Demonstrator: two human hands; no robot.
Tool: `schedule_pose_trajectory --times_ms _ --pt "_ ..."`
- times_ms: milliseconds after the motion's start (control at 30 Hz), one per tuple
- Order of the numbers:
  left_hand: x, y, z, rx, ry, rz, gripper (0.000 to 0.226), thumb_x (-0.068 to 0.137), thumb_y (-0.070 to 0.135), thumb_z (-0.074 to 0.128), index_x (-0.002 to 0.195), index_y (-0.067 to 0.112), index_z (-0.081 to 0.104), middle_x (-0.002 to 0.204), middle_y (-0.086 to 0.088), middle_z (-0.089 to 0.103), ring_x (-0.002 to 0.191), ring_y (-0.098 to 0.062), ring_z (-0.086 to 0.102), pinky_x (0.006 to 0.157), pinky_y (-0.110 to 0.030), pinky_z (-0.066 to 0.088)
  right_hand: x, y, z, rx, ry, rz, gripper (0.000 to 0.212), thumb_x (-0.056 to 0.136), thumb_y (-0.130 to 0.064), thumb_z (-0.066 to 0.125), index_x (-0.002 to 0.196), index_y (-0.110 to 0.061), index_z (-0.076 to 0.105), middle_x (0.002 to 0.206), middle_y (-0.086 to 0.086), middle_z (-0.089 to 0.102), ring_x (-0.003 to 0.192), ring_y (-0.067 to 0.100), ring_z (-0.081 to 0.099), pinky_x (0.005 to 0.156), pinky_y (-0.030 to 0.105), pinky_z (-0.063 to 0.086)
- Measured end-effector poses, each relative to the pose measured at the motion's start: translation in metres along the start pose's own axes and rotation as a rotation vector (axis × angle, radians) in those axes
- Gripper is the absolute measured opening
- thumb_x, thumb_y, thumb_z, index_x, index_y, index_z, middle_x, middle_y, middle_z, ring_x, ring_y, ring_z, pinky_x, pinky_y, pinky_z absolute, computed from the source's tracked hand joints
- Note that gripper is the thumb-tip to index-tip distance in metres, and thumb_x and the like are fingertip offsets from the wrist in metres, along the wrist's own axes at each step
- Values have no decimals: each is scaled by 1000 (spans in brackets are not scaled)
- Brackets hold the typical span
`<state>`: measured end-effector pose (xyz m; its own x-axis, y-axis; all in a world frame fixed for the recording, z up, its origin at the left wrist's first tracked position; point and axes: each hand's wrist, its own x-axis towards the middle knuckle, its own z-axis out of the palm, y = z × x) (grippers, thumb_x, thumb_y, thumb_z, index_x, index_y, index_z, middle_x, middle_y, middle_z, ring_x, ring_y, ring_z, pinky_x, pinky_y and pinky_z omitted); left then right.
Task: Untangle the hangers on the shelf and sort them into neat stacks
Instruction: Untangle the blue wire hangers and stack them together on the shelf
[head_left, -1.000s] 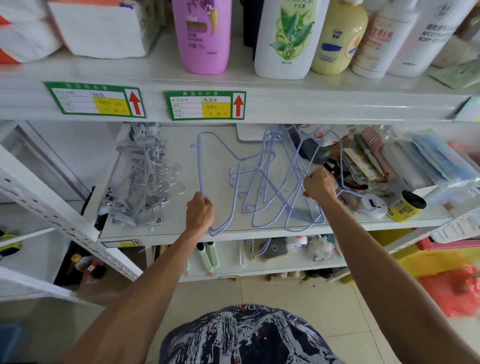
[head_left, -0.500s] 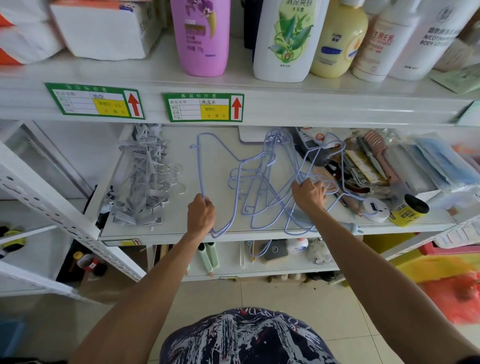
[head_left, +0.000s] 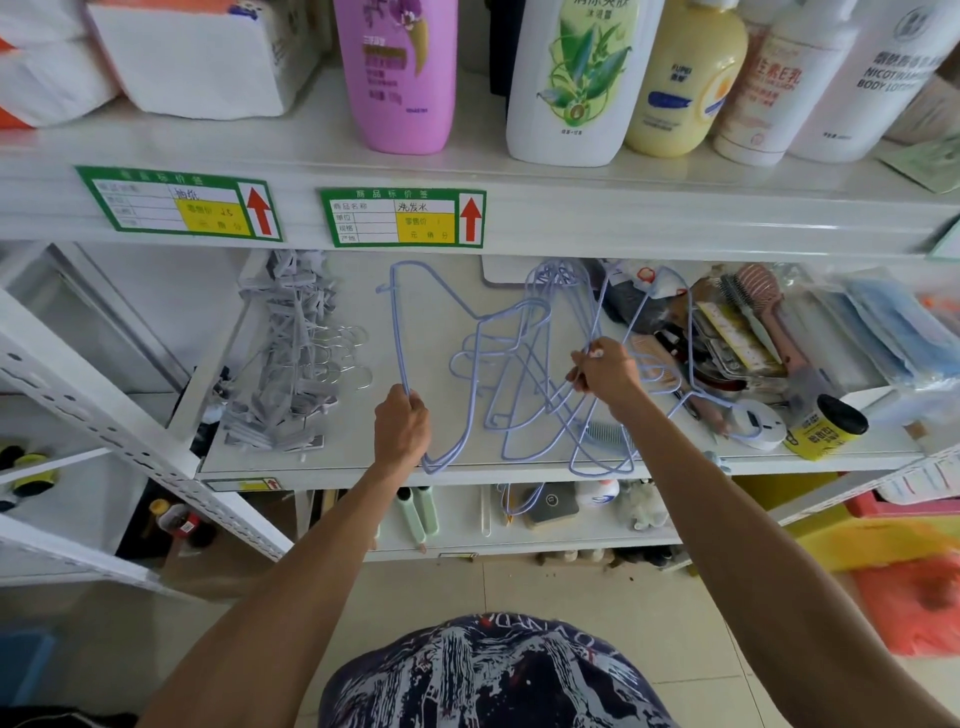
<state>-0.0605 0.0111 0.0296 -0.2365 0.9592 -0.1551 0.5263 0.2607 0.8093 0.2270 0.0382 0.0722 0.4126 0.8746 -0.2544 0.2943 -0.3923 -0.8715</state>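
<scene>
Several pale blue wire hangers (head_left: 524, 384) lie tangled on the white middle shelf (head_left: 363, 462). One blue hanger (head_left: 396, 322) lies apart at their left; my left hand (head_left: 401, 428) is closed around its long wire near the shelf's front edge. My right hand (head_left: 605, 375) pinches wires of the tangled bunch at its right side, lifted slightly off the shelf. A stack of grey clip hangers with metal hooks (head_left: 291, 364) lies at the shelf's left end.
Combs, a pink hairbrush (head_left: 769, 312), a black-lidded yellow jar (head_left: 826, 426) and packets crowd the shelf's right side. Shampoo and lotion bottles (head_left: 571, 78) stand on the shelf above. A lower shelf holds small items. A perforated white upright (head_left: 104, 415) slants at left.
My right hand has come left and toward me from the cluttered right side, dragging blue hanger wires with it. My left hand has kept its hold on the left hanger.
</scene>
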Motion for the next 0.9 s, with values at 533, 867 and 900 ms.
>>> schedule_pose_trajectory --times_ms 533,867,900 --pt "0 3 5 -8 -11 28 27 102 22 37 87 3 50 92 -23 62 78 -38 56 67 -36 37 -9 36 -19 -433 38 -24 20 90 -20 64 105 -12 74 100 9 69 91 26 62 74 26 43" --pt "0 2 6 30 -16 40 27 101 19 37 92 0 54 98 -23 63 88 -40 58 71 -36 38 -17 49 -41 -647 54 91 31 90 -34 57 81 -4 59 84 14 61 90 30 61 73 32 46" --pt "1 1 6 44 -22 38 27 101 19 37 93 0 54 99 -23 63 91 -42 59 72 -38 40 -17 49 -42 -680 16 103 35 91 -37 58 85 -3 64 85 13 61 87 28 59 72 31 44"
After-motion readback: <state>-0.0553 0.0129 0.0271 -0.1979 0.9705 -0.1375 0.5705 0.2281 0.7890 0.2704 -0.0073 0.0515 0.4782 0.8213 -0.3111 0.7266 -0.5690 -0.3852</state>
